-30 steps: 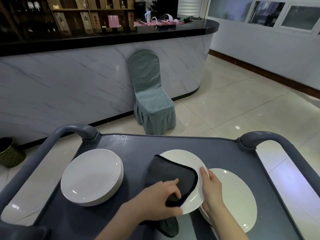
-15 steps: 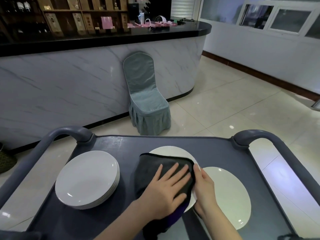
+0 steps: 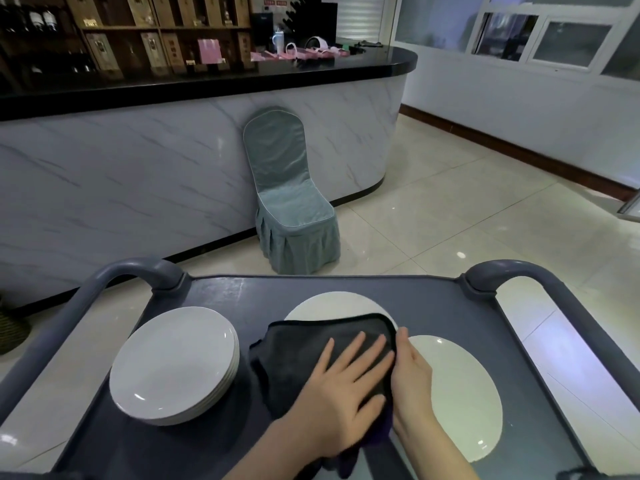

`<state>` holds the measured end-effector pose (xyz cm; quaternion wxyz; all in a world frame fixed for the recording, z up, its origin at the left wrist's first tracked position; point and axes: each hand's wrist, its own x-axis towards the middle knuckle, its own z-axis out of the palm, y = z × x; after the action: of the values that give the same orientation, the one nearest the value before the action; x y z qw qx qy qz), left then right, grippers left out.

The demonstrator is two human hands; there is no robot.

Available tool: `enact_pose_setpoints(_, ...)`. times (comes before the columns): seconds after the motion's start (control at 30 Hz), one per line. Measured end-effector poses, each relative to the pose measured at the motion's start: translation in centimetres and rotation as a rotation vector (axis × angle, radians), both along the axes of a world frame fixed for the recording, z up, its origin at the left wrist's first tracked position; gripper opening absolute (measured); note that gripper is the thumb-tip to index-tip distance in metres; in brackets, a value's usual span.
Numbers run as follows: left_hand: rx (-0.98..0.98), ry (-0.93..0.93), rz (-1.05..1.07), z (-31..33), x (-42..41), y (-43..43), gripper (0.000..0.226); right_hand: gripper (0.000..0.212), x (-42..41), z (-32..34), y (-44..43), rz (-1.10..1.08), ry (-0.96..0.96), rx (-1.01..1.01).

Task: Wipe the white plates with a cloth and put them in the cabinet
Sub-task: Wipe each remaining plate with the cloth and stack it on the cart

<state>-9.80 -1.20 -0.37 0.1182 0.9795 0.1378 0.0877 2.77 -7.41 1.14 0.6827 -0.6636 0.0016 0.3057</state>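
A white plate (image 3: pixel 332 304) lies in the middle of the grey cart top (image 3: pixel 433 306), mostly covered by a dark cloth (image 3: pixel 298 351). My left hand (image 3: pixel 346 386) presses flat on the cloth with its fingers spread and straight. My right hand (image 3: pixel 410 372) holds the plate's right rim, thumb on top beside the cloth. A stack of white plates (image 3: pixel 173 362) stands to the left on the cart. Another white plate (image 3: pixel 460 393) lies to the right, partly under my right hand. No cabinet is in view.
The cart has raised grey handles at the left (image 3: pixel 131 271) and right (image 3: pixel 512 271). Beyond it a covered teal chair (image 3: pixel 291 209) stands against a marble bar counter (image 3: pixel 138 174). A woven basket (image 3: pixel 10 330) sits on the floor at far left.
My left hand went from gripping the bunched cloth to lying flat on it, and the cloth has spread wider across the plate. My right hand stays at the plate's rim.
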Motion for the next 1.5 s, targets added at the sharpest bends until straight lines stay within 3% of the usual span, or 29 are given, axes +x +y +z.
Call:
enact_pose_setpoints(0.23,-0.053,0.047,0.32,1.3,-0.2,4.0,0.065,0.035,1.3,1.8,0.7,0.024,-0.102,0.02)
enact_pose_setpoints(0.47,-0.035,-0.034,0.003,0.1,-1.6,-0.3,0.055,0.035,0.8,1.1,0.1,0.007,-0.083,0.028)
enact_pose_setpoints(0.6,0.019,-0.019,0.197,1.0,0.7,2.1,0.057,0.043,-1.3,0.1,0.1,0.088,-0.087,-0.009)
enact_pose_setpoints(0.77,-0.033,0.079,0.349,0.7,-0.7,4.5,0.059,0.037,1.0,2.2,0.3,0.032,-0.088,-0.015)
enact_pose_setpoints(0.87,-0.007,0.042,0.313,0.9,-2.4,2.9,0.057,0.036,2.6,2.8,0.0,-0.039,-0.07,0.006)
enact_pose_setpoints(1.03,-0.018,-0.053,0.074,0.3,-1.0,-0.6,0.054,0.036,0.7,1.6,0.2,-0.017,-0.043,-0.01)
enact_pose_setpoints(1.17,-0.036,-0.007,0.172,0.9,1.0,1.7,0.061,0.036,-1.2,1.0,0.1,0.097,-0.02,-0.003)
enact_pose_setpoints(1.33,-0.046,0.048,0.315,1.5,-0.1,5.1,0.062,0.036,1.1,2.8,0.2,0.02,-0.057,-0.012)
enact_pose_setpoints(1.5,0.021,-0.018,0.213,1.2,-1.3,1.5,0.063,0.037,2.7,2.9,0.4,-0.06,-0.053,0.03)
